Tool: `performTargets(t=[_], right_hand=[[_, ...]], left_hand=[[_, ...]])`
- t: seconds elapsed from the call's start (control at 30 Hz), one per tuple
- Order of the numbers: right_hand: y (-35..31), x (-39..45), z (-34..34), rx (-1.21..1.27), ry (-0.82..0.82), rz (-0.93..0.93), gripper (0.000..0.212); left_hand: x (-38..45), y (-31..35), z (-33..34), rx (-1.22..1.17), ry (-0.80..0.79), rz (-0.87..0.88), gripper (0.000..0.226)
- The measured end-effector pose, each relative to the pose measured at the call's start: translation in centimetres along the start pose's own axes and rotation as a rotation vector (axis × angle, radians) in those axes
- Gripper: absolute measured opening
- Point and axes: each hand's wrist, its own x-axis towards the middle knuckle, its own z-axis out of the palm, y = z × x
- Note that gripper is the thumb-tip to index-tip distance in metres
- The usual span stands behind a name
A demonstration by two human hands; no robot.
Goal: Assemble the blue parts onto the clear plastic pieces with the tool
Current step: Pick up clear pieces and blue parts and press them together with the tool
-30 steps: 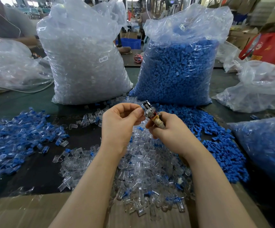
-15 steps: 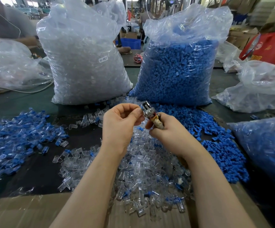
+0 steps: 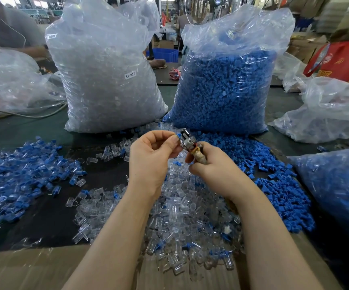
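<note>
- i see the right hand (image 3: 213,166) raised over the table (image 3: 50,212), fingers wrapped round the wrapped handle of a small metal tool (image 3: 188,142), its head pointing up and to the left.
- the left hand (image 3: 151,153) meets that head, thumb and forefinger pinching a small blue part (image 3: 178,135) against it; whether a clear piece sits between them too, i cannot tell.
- my reading: the step in hand is seating one blue part at the tool's head, the press itself not yet done.
- directly under the hands lies a heap of loose clear plastic pieces (image 3: 182,216), a few blue ones mixed in; loose blue parts (image 3: 274,174) spread to the right, touching that heap.
- to the left, well apart, sits a pile of mixed clear-and-blue pieces (image 3: 21,172), which i take for finished work.
- at the back stand two full sacks, the bag of clear pieces (image 3: 106,80) on the left and the bag of blue parts (image 3: 226,88) beside it.
- the next move, as i judge it, calls for the part squared to the tool's head before any squeeze, the left fingertips kept out of the pinch, then the joined piece dropped on the left pile.
</note>
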Motion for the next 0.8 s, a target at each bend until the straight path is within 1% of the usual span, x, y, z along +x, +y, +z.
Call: performTargets(t=[0.23, 0.4, 0.5, 0.57, 0.63, 0.7, 0.77, 0.8], right_hand=[[-0.3, -0.1, 0.1, -0.028, 0.036, -0.001, 0.007], [-0.5, -0.1, 0.2, -0.074, 0.049, -0.009, 0.009], [-0.5, 0.0, 0.1, -0.120, 0.049, -0.007, 0.009], [-0.3, 0.1, 0.1, -0.172, 0.067, 0.007, 0.009], [0.0, 0.2, 0.0, -0.189, 0.118, 0.046, 0.009], [0.6, 0.4, -0.5, -0.226, 0.187, 0.099, 0.009], [1.2, 0.5, -0.9, -0.293, 0.269, 0.170, 0.010], [1.6, 0.5, -1.1, -0.318, 0.312, 0.209, 0.012]], left_hand=[[0.1, -0.2, -0.1, 0.044, -0.003, 0.014, 0.009], [0.2, -0.3, -0.2, 0.053, -0.002, 0.017, 0.011], [0.5, -0.5, -0.7, 0.040, -0.030, -0.050, 0.005], [0.8, -0.6, -1.2, -0.015, -0.003, -0.128, 0.003], [1.4, -0.5, -2.3, -0.162, 0.119, -0.230, 0.004], [2.4, 0.0, -4.3, -0.404, 0.303, -0.318, 0.004], [3.3, 0.3, -6.9, -0.658, 0.496, -0.347, 0.001], [3.7, 0.4, -8.3, -0.764, 0.574, -0.353, 0.004]])
